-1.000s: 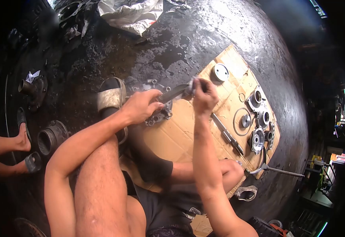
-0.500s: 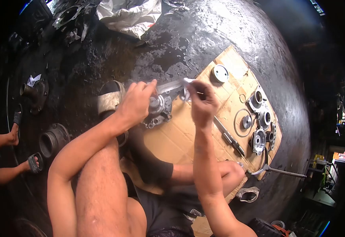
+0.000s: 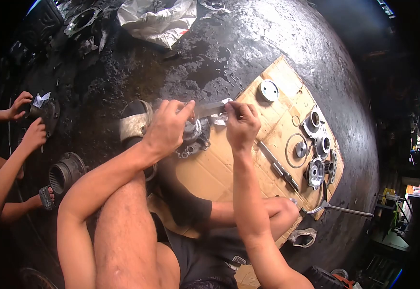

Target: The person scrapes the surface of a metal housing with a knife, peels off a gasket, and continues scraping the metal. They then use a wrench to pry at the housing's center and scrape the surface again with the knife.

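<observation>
A flat greyish strip (image 3: pixel 210 110) stretches between my two hands; whether it is metal, plastic or tape I cannot make out. My left hand (image 3: pixel 166 125) is closed at its left end. At the other end, the fingers of my right hand (image 3: pixel 243 123) pinch it, near a small crumpled white piece (image 3: pixel 219 119). Just below my left hand, partly hidden by it, a cast metal housing (image 3: pixel 193 142) with bolt holes rests by my shoe (image 3: pixel 135 118), at the cardboard's left edge.
Metal parts lie on the cardboard (image 3: pixel 210 171): a round cap (image 3: pixel 268 90), a shaft (image 3: pixel 277 166), a large ring (image 3: pixel 292 150) and several housings (image 3: pixel 315 172). A T-handled tool (image 3: pixel 337 208) crosses its edge. At left, a co-worker's hands (image 3: pixel 34 135) are by a dark flanged part (image 3: pixel 51 113).
My right hand has shifted slightly left and down, its fingers now closer together on the strip. The white piece shows less. A co-worker's hands have come into view at the left.
</observation>
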